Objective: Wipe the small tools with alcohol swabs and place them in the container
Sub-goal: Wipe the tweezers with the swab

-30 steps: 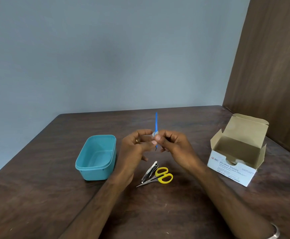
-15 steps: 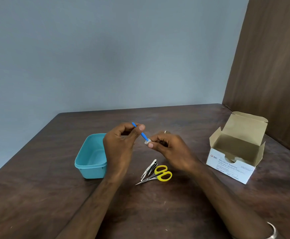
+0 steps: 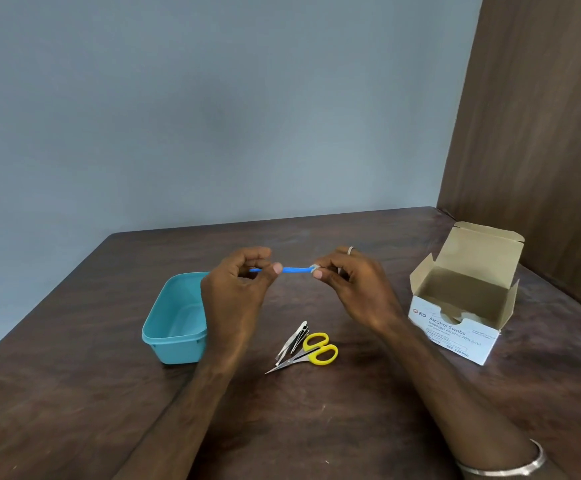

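Left hand: your left hand (image 3: 237, 292) is raised over the table (image 3: 368, 410), thumb and fingers pinching one end of the blue tool (image 3: 294, 270), which lies level.
Right hand: your right hand (image 3: 355, 289) pinches a small white swab (image 3: 314, 269) around the other end.
Container: teal container (image 3: 178, 323) sits just left of your left wrist.
Still on the table: yellow scissors (image 3: 311, 353) and nail clipper (image 3: 294, 341), touching.
Swab box: swab box (image 3: 462, 313) stands open, off right.

arms: bare, no sleeves | right hand (image 3: 355, 289): silver ring (image 3: 351, 250) | right wrist: silver bangle (image 3: 503, 466), seemingly metal
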Motion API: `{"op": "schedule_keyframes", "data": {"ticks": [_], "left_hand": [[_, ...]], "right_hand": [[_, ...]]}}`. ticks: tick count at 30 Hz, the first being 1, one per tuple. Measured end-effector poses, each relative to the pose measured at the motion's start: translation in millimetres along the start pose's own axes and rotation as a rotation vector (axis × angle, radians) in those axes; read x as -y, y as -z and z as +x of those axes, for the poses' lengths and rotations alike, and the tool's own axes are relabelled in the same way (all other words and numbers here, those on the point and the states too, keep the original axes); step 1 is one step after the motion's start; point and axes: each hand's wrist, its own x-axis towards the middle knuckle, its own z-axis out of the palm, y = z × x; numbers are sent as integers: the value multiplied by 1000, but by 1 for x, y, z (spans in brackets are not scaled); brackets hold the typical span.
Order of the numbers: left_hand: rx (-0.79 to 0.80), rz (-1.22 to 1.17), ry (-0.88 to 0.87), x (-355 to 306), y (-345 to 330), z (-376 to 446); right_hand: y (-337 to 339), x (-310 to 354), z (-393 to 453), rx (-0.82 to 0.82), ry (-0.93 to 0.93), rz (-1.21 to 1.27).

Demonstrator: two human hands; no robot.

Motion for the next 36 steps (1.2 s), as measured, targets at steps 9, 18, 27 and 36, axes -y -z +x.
{"op": "schedule_keyframes", "data": {"ticks": [9, 18, 27, 36], "left_hand": [[169, 673, -443, 14, -2, -7], [135, 766, -462, 14, -2, -10], [143, 769, -438, 15, 2, -15], [104, 788, -403, 12, 2, -16]], "right_hand": [[0, -2, -3, 44, 114, -216], [0, -2, -5, 48, 139, -280], [1, -6, -5, 57, -5, -99], [1, 6, -7, -176, -296, 480]]}}
